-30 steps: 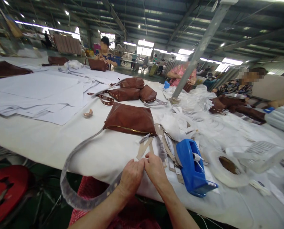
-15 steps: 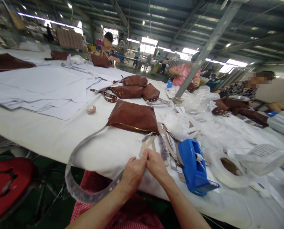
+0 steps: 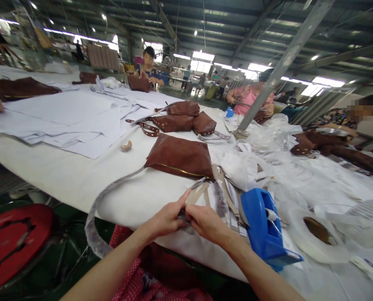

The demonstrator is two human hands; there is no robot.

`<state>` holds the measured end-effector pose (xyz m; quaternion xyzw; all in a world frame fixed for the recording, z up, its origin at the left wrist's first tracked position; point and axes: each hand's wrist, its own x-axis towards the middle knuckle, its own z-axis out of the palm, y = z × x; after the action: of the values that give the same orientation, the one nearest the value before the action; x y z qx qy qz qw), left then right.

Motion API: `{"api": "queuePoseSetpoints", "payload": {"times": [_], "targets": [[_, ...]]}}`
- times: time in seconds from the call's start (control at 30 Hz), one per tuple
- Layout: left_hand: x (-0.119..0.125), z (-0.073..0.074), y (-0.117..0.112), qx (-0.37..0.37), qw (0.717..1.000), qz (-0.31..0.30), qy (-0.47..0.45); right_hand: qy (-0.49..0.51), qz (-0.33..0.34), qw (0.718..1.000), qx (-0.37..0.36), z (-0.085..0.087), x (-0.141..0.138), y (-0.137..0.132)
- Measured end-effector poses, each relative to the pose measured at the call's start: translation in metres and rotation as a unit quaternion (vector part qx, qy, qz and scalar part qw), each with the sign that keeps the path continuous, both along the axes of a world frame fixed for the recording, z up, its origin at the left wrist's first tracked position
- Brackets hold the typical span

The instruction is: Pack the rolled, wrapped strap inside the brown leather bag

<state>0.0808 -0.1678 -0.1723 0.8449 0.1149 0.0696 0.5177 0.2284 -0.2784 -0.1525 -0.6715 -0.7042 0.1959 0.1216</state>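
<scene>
A brown leather bag [image 3: 180, 156] with a gold zipper lies on the table in front of me. From its left end a strap [image 3: 94, 217] in greyish film loops over the table edge and passes behind my left forearm. My left hand [image 3: 167, 217] is closed around a grey, film-covered piece of the strap, its index finger pointing forward. Pressed against it, my right hand [image 3: 207, 221] is curled with the fingers closed on the same piece. The fingers hide most of what they grip. Beige strips [image 3: 200, 194] lie just beyond the hands.
A blue tape dispenser [image 3: 261, 225] and a large tape roll [image 3: 318, 232] stand right. Further back are several brown bags [image 3: 174, 122], white sheets [image 3: 57, 117], a slanted post [image 3: 277, 71] and plastic film [image 3: 268, 129]. A red stool [image 3: 17, 246] is left. Co-workers sit across the table.
My hands have moved slightly lower and turned, and grey film now shows between them. The view has shifted left, and a blurred brownish shape has appeared at the left edge.
</scene>
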Motion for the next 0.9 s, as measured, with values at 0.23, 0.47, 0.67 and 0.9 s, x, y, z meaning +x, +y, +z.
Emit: {"api": "queuePoseSetpoints", "payload": {"times": [0.23, 0.47, 0.67, 0.9], "targets": [[0.004, -0.006, 0.000, 0.030, 0.999, 0.016, -0.011, 0.012, 0.012, 1.000, -0.008, 0.004, -0.002, -0.001], [0.003, -0.025, -0.028, 0.210, 0.963, 0.168, 0.001, 0.336, -0.322, 0.884, 0.055, -0.008, 0.000, -0.027], [0.016, -0.036, -0.053, 0.298, 0.932, 0.205, 0.005, 0.373, -0.405, 0.827, -0.118, -0.013, -0.023, -0.017], [0.010, -0.026, -0.044, 0.241, 0.961, 0.129, 0.035, 0.145, -0.374, 0.912, -0.080, -0.018, -0.023, -0.002]]}}
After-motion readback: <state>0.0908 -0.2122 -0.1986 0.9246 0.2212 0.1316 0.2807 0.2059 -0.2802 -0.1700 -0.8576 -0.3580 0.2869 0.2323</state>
